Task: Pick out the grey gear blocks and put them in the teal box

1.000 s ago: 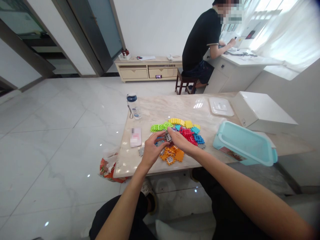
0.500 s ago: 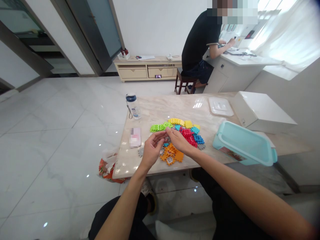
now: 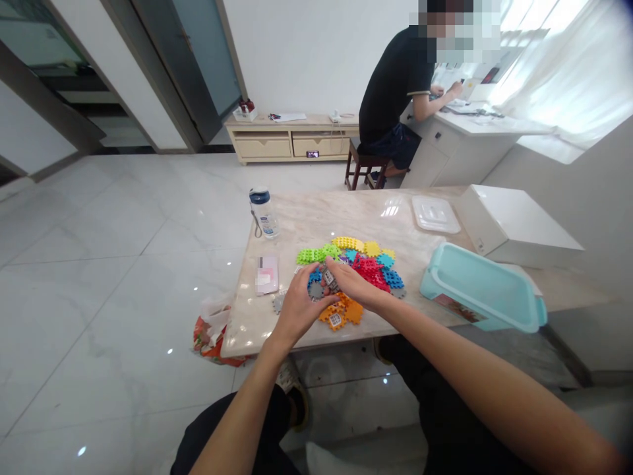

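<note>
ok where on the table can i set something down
Widest bare patch: the table beyond the yellow pieces, between the bottle and the white lid. Smaller: the near left corner, in front of the pink flat item. Crowded around the left hand and right hand with orange pieces, red pieces and green pieces.

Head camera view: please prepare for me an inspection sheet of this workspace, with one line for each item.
Surface: marble-patterned table, with light reflections.
Job's things: multicoloured toothed pieces, loosely heaped around the hands.
Clutter: bottle, flat pale item, clear lid, white box, teal bin.
Hands: left hand open, curved beside the pieces; right hand holding at least one grey piece.
Cables: pale cable at the low cabinet.
Surroundings: seated person at a white desk; plastic bag beside the table's left end.
</note>
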Tool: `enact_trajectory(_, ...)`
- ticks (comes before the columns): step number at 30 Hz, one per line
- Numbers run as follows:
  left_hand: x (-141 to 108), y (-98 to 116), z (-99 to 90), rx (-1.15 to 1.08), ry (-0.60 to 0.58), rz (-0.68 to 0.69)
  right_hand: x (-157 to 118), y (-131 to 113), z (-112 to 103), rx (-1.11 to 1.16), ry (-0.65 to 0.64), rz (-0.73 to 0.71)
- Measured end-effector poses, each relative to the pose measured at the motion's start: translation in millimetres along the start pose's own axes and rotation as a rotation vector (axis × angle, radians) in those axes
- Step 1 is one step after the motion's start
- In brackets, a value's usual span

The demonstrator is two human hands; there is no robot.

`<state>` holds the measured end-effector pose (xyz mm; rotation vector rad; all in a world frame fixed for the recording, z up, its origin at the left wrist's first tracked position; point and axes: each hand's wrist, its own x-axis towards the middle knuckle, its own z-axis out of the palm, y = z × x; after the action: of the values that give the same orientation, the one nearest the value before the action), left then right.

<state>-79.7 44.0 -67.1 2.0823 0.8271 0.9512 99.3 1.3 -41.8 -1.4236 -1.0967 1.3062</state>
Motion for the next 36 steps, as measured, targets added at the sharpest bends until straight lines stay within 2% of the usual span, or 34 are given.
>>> enact_trajectory(3, -0.5, -3.5, 3.5, -0.004, -0.086, -0.032, 0.0, 3.5, 0.4, -0.041, -0.054, 0.035)
enact_trajectory(7, 0.2, 1.7, 6.6, -0.045, -0.07, -0.072, 0.2, 8.8, 1.9, -0.068, -0.035, 0.037)
enact_trajectory(11, 3.3, 5.7, 9.0, -0.092, -0.049, -0.078, 1.1, 13.8, 4.0, 0.096, -0.025, 0.101)
enact_trajectory(16, 7.9, 4.4, 8.9, -0.13, -0.037, -0.119, 2.8, 6.4, -3.2, 0.381, -0.163, 0.242)
enact_trajectory(20, 10.0, -0.7, 6.3, -0.106, -0.038, -0.076, -0.9, -3.1, -19.1, 0.459, -0.253, 0.244)
enact_trajectory(24, 10.0, -5.2, 4.0, -0.058, -0.061, -0.014, -3.8, -6.3, -23.8, 0.474, -0.225, 0.281)
enact_trajectory(31, 8.0, -4.6, 9.6, 0.012, -0.078, 0.057, 1.4, -1.7, -1.4, 0.511, -0.132, 0.297)
enact_trajectory(36, 7.8, -3.6, 14.0, 0.042, -0.073, 0.099, 1.1, -1.2, -0.9, 0.472, -0.117, 0.293)
